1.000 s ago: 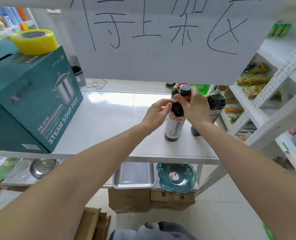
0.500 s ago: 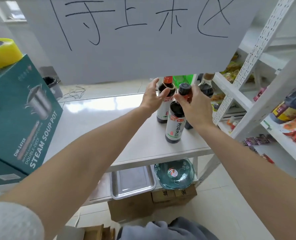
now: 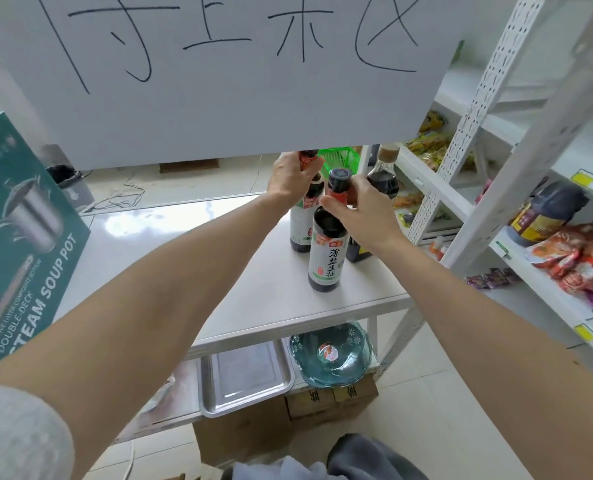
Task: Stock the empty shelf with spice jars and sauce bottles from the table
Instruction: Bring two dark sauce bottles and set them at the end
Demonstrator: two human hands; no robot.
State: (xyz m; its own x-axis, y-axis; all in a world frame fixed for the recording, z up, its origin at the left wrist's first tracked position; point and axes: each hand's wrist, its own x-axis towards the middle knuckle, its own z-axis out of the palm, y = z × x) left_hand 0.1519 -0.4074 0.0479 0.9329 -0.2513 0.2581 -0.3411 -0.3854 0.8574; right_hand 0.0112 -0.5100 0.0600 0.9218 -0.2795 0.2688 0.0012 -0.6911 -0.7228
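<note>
- A white shelf board [image 3: 170, 237], glossy under daylight, carries three dark sauce bottles at its right end.
- The right hand [image 3: 364, 213] curls round the neck of the front bottle [image 3: 326, 258], standing upright.
- The left hand [image 3: 290, 181] wraps the neck of the rear bottle [image 3: 302, 230].
- A third bottle [image 3: 383, 181] stands just behind.
- A teal pot box [image 3: 21, 244] sits left; a paper sign [image 3: 219, 81] hangs overhead; stocked racks [image 3: 530, 188] line the right.

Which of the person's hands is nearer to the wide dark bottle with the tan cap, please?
Right. The right hand, gripping the front bottle's neck, sits directly beside the wide bottle; the left hand grips the rear bottle, farther left.
</note>
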